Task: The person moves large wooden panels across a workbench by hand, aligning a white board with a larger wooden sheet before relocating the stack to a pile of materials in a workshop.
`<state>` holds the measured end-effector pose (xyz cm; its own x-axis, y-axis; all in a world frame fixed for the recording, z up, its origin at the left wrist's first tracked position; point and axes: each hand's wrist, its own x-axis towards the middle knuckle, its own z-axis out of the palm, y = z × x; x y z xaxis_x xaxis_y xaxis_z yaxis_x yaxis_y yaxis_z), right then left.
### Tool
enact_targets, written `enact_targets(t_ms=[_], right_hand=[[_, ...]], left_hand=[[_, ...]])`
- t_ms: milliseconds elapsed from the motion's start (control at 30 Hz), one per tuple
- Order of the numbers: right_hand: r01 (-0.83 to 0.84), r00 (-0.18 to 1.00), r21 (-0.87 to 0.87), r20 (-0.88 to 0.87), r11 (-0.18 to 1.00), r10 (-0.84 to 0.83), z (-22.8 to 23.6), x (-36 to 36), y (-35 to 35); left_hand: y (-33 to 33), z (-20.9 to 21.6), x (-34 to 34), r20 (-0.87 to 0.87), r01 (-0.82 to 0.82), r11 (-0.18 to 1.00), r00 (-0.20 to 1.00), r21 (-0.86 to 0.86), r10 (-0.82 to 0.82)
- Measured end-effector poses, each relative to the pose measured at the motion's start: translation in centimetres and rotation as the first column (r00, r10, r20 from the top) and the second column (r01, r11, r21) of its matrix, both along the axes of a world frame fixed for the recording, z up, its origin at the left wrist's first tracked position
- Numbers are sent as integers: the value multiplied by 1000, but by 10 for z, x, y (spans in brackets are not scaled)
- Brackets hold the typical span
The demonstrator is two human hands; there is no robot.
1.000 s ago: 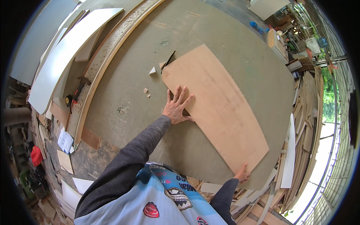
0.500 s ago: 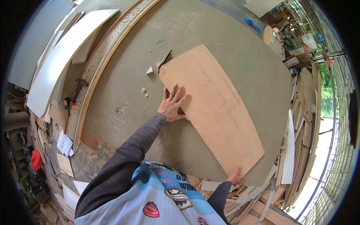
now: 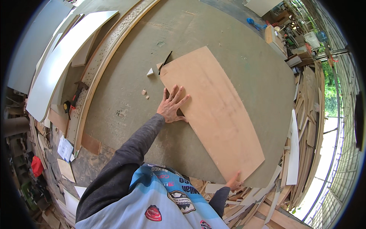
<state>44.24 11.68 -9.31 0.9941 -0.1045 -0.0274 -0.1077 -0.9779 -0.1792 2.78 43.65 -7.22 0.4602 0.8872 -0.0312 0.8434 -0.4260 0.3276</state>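
A large tan wooden panel [image 3: 217, 114] with one curved long side lies aslant on the grey-green worktable [image 3: 129, 103]. My left hand [image 3: 171, 105] rests on its left edge. Its fingers are spread over the panel, and the thumb points along the edge. At the panel's near end, my right hand [image 3: 234, 182] holds the edge, with one digit laid on top and the other fingers partly hidden. A thin dark strip [image 3: 165, 62] sticks out by the panel's far left corner. Beside that corner lies a small white triangular block [image 3: 150, 72].
A hammer [image 3: 79, 91] and a tape measure [image 3: 67, 106] lie by a long perforated rail [image 3: 95, 68] on the left. White curved panels [image 3: 68, 61] lean beyond it. Small wood bits [image 3: 144, 92] dot the table. Scrap boards [image 3: 305, 114] crowd the right side.
The panel's near end has shifted slightly toward me, together with my right hand. My left hand stays spread at the left edge. The whole view has drifted a little.
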Motion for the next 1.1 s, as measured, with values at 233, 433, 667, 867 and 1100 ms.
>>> enact_targets(t_ms=[233,433,667,867,1100], right_hand=[[18,995,-76,99,997,-10,-7,-15,-16],[39,998,-47,54,998,-36,-4,-27,-23],[54,997,-27,49,998,-53,2,-49,-33],[88,996,-6,-1,996,-88,15,-75,-33],[150,987,9,58,989,-150,4,-108,-51]], left_hand=[[2,-3,-5,-1,33,999,999,8,-33],[4,-4,-9,-39,54,999,998,-6,-54],[5,0,-15,-23,81,997,996,9,-81],[6,2,-22,2,106,994,994,28,-106],[14,3,-32,-9,159,986,987,50,-158]])
